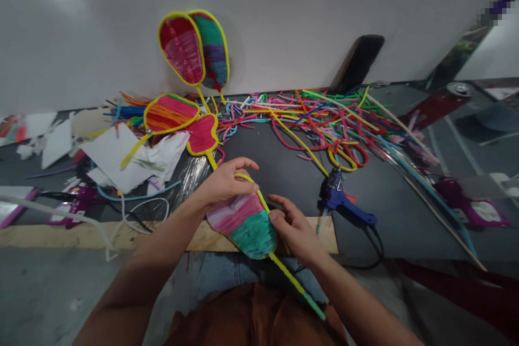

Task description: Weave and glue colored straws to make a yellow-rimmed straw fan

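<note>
A paddle-shaped pipe-cleaner fan with pink and teal bands lies tilted at the table's front edge. Its stem, wrapped in yellow and green, points down and right over my lap. A yellow pipe cleaner runs along the upper right rim. My left hand pinches this yellow strip near the fan's top, thumb over the face. Lower on the same rim, my right hand presses the strip with thumb and fingers. The lower fingers of my right hand are partly hidden.
A blue glue gun lies close to my right hand, its cord trailing off the front. Loose pipe cleaners, scissors, a leaning phone and a can stand behind. Finished fans lean leftward; white scraps lie nearby.
</note>
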{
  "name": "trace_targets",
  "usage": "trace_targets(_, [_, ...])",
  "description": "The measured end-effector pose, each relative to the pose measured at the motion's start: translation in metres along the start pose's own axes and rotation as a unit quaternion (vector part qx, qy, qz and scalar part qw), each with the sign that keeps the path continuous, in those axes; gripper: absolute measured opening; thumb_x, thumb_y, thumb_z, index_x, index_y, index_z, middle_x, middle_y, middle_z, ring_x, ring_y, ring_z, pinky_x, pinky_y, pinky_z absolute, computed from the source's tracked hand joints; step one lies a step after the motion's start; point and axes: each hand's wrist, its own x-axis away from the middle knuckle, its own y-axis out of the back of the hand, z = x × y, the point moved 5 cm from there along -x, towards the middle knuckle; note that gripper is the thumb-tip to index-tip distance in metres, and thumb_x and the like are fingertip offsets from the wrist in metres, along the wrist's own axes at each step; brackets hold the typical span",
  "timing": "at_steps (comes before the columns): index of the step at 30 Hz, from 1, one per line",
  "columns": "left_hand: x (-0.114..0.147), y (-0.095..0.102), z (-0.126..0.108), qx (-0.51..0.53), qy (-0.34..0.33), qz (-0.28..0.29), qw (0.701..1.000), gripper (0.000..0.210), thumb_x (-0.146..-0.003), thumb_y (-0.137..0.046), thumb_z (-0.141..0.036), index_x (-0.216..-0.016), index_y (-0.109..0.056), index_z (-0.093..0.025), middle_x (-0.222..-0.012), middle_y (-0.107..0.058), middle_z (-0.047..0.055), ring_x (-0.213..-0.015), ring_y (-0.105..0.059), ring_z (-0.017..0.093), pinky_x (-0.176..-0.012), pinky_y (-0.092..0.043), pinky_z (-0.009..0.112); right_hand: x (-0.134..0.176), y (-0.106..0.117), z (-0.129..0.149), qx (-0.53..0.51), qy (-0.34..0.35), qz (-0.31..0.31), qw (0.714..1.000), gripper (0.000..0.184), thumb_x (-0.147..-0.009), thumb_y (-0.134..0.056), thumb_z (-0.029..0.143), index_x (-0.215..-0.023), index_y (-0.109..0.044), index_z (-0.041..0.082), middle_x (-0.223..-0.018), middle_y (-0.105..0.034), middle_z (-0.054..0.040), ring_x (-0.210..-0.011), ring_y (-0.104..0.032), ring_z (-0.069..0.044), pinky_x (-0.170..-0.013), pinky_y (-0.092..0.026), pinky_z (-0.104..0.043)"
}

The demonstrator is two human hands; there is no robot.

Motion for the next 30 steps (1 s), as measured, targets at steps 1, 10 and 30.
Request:
trace_targets(1, [0.002,0.001,-0.002,-0.008,-0.003,0.002,1.000,0.043,-0.065,-0.071,-0.024,-0.103,-0.054,-0.019,-0.061,-0.057,-0.008,-0.051,-0.049,0.008,-0.047,-0.035,0.017,0.000,-0.002,-0.001,-0.037,-0.024,0.012,0.999,0.049,-0.073,-0.072,0.042,-0.114,-0.056,0.021,-0.071,-0.058,0.0048,-0.061,-0.052,-0.010,-0.061,-0.042,-0.024])
trace_targets(10, [0.013,0.001,-0.014,-0.034,-0.010,0.028,0.999,0.049,-0.063,-0.072,-0.026,-0.108,-0.054,-0.018,-0.065,-0.058,-0.007,-0.055,-0.051,0.008,-0.052,-0.038,0.018,0.001,-0.023,-0.002,-0.154,-0.083,0.050,0.983,0.031,-0.066,-0.080,0.041,-0.079,-0.068,0.016,-0.066,-0.066,0.0017,-0.057,-0.056,-0.009,-0.060,-0.045,-0.023])
trace_targets(30, [-0.027,0.029,0.004,0.012,-0.012,-0.025,1.000,0.037,-0.075,-0.066,-0.038,-0.104,-0.058,-0.015,-0.057,-0.045,-0.009,-0.047,-0.036,0.005,-0.045,-0.023,0.018,-0.045,-0.009,0.007,0.011,0.004,-0.017,1.000,0.036,-0.072,-0.071,0.050,-0.075,-0.067,0.014,-0.062,-0.058,0.0026,-0.053,-0.045,-0.008,-0.054,-0.037,-0.022])
